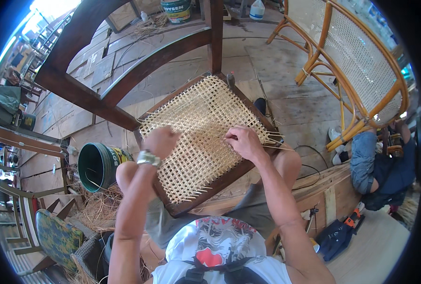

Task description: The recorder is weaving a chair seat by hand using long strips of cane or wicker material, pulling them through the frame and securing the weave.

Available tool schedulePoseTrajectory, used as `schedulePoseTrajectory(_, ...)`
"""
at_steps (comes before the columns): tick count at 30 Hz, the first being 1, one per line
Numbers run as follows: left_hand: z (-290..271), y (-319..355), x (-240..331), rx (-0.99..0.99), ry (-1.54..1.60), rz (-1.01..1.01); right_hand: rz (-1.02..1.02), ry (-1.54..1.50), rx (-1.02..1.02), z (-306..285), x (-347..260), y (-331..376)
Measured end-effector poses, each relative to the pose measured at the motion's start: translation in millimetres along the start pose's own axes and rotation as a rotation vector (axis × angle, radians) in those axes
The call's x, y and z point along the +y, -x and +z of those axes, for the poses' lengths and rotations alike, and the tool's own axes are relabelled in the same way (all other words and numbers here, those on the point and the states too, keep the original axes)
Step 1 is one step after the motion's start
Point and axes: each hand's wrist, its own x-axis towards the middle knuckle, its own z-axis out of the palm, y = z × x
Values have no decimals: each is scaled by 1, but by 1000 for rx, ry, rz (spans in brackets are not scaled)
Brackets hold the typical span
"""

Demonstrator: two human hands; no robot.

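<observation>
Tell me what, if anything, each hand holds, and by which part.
It cannot be told. The right hand is pinched over the woven seat, but anything in it is too fine to make out; the left hand is blurred.

The floor [286,61] was made of worn, grey-brown boards, and the joints between them were visible. On it stood a green bucket [108,165], and just beside this bucket lay a tangle of thin strips [99,208]. Farther away stood a second bucket [176,12] and a white jug [257,10]. At the right, a rattan chair [357,61] stood.
</observation>
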Motion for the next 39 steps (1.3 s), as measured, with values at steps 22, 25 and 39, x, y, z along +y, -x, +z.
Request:
schedulePoseTrajectory(22, 51, -17, 81, -224, -533, 467, 159, 36, 41, -4, 6, -16)
schedulePoseTrajectory(25, 52, -17, 90, -191, -510, 417, 118, 34, 77, -5, 1, -16)
schedulePoseTrajectory(39, 62, -1, 43, -101, -83, 225, 91, -32, 48, -3, 13, -14)
